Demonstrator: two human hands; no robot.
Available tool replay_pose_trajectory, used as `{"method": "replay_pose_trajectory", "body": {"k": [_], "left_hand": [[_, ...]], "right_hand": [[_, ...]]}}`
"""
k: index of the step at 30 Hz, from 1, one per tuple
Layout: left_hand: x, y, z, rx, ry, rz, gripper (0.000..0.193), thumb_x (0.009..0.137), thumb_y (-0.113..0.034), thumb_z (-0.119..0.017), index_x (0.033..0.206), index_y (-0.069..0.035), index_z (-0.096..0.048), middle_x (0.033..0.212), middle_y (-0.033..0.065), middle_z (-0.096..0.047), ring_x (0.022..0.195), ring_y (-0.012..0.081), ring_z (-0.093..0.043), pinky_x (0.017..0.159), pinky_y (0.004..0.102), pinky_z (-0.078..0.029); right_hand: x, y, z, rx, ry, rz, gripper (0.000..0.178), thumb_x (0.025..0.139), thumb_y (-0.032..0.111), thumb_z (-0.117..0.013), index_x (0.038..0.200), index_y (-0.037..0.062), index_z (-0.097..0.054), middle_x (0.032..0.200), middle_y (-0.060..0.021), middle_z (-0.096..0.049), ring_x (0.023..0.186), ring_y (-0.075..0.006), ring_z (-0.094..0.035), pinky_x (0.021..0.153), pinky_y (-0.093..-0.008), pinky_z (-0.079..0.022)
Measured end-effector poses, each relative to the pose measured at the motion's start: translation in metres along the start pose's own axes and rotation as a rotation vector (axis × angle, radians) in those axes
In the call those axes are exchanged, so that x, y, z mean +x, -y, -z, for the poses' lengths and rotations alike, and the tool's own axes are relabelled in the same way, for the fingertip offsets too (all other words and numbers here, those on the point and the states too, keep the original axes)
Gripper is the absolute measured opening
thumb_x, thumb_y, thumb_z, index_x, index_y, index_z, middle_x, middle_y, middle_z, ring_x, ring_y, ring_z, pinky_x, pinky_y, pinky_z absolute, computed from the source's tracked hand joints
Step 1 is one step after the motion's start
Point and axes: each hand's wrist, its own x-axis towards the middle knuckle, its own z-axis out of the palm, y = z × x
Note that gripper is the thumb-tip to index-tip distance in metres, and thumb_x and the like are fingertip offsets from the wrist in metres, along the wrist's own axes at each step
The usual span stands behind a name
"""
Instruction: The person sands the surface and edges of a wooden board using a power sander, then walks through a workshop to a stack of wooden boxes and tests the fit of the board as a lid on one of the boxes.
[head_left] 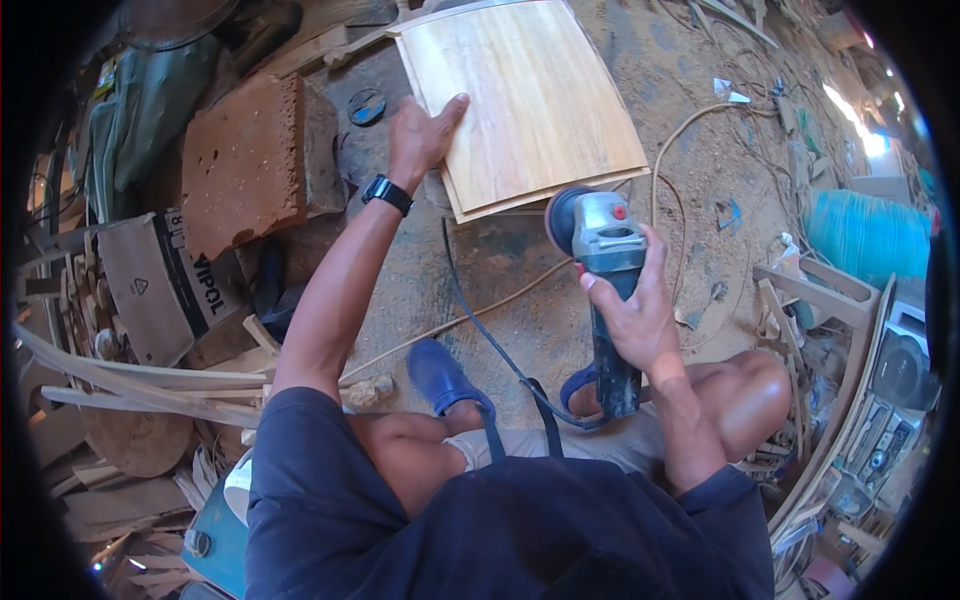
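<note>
A pale wooden panel (530, 95) with grooved edges lies in front of me, tilted slightly. My left hand (422, 138) grips the panel's left edge, thumb on top and fingers out of sight beneath or behind it. In my right hand (640, 315) is an angle grinder (612, 270) with a grey head, dark body and red button. Its round disc (563, 220) stands edge-on by the panel's near right corner; whether the two touch I cannot tell. A dark cord (480, 330) runs from the tool's rear end across the floor toward the panel.
Left of the panel stand a brown foam block (240, 165) and a cardboard box (150, 285). Curved wooden strips (150, 378) reach in by my left elbow. A tan hose (500, 305) crosses the dusty floor. At right are a teal spool (868, 238) and a wooden frame (835, 290).
</note>
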Motion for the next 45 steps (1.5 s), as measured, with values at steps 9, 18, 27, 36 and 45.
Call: {"method": "replay_pose_trajectory", "body": {"k": [9,18,27,36,45], "left_hand": [[0.001,0.006,-0.001,0.005,0.018,0.034,0.075,0.077,-0.055,-0.071,0.098,0.016,-0.058,0.094,0.0328,-0.065,0.089,0.0381,-0.068,0.080,0.0410,-0.053],[-0.003,0.003,-0.001,0.002,-0.025,-0.001,0.078,0.077,-0.058,-0.069,0.094,0.018,-0.058,0.089,0.0339,-0.065,0.087,0.0396,-0.068,0.075,0.0426,-0.054],[-0.002,0.002,-0.002,-0.042,-0.003,0.012,0.081,0.077,-0.060,-0.068,0.093,0.019,-0.057,0.090,0.0365,-0.064,0.088,0.0410,-0.068,0.075,0.0424,-0.054],[0.000,0.009,-0.004,-0.002,-0.009,-0.014,0.080,0.077,-0.059,-0.069,0.096,0.018,-0.057,0.090,0.0341,-0.065,0.086,0.0394,-0.068,0.075,0.0422,-0.054],[0.000,0.008,0.000,-0.004,0.028,0.019,0.080,0.079,-0.058,-0.069,0.100,0.018,-0.055,0.092,0.0327,-0.065,0.085,0.0374,-0.069,0.076,0.0411,-0.054]], "right_hand": [[-0.012,0.047,-0.039,0.050,0.224,-0.047,0.075,0.084,0.021,-0.067,0.138,0.0022,-0.019,0.108,-0.0250,-0.060,0.081,-0.0316,-0.065,0.072,-0.0382,-0.051],[-0.015,0.054,-0.063,-0.033,0.261,0.093,0.073,0.085,0.019,-0.066,0.138,0.0000,-0.019,0.111,-0.0262,-0.059,0.091,-0.0342,-0.065,0.083,-0.0392,-0.049],[-0.013,0.062,-0.059,0.028,0.304,0.013,0.072,0.086,0.019,-0.066,0.138,0.0009,-0.020,0.107,-0.0220,-0.062,0.099,-0.0323,-0.065,0.088,-0.0396,-0.048],[-0.012,0.050,-0.046,0.014,0.239,-0.053,0.076,0.084,0.021,-0.068,0.139,0.0011,-0.020,0.112,-0.0234,-0.058,0.098,-0.0304,-0.064,0.084,-0.0376,-0.049],[-0.006,0.022,-0.013,0.237,0.025,-0.142,0.074,0.083,0.012,-0.068,0.139,-0.0002,-0.021,0.110,-0.0164,-0.059,0.098,-0.0228,-0.064,0.088,-0.0352,-0.048]]}}
